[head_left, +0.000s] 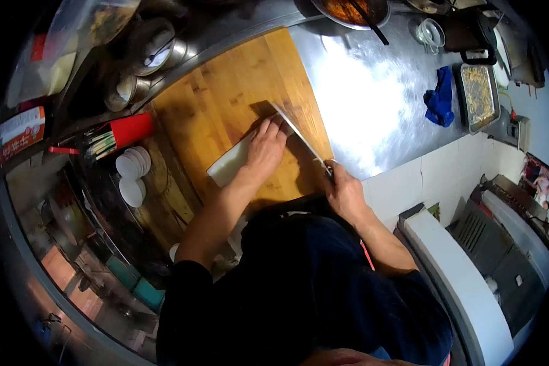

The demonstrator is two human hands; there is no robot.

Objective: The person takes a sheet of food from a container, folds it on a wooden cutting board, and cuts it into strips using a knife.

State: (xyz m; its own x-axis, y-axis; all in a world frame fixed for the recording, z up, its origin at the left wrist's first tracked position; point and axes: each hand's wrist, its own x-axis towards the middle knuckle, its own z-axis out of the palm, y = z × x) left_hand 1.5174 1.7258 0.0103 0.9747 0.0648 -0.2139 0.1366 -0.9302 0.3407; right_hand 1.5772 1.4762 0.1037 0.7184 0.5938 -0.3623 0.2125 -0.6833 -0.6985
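Note:
A long pale white block of food (pixel 230 162) lies slantwise on the wooden cutting board (pixel 213 91). My left hand (pixel 267 144) rests over its upper end with the fingers bent together, pressing on it. The handle of a knife (pixel 303 139) is in my right hand (pixel 346 188), whose fingers are wrapped round it near the board's right edge. The blade points up and to the left, with its tip just past my left fingertips. Part of the white block is hidden under my left hand.
Beyond the board on the steel counter (pixel 372 91) are a bowl of red food (pixel 354 12), a blue cloth (pixel 439 100) and a metal tray (pixel 479 97). White cups (pixel 133 165), a red container (pixel 131 129) and metal pots (pixel 155 46) stand at the left.

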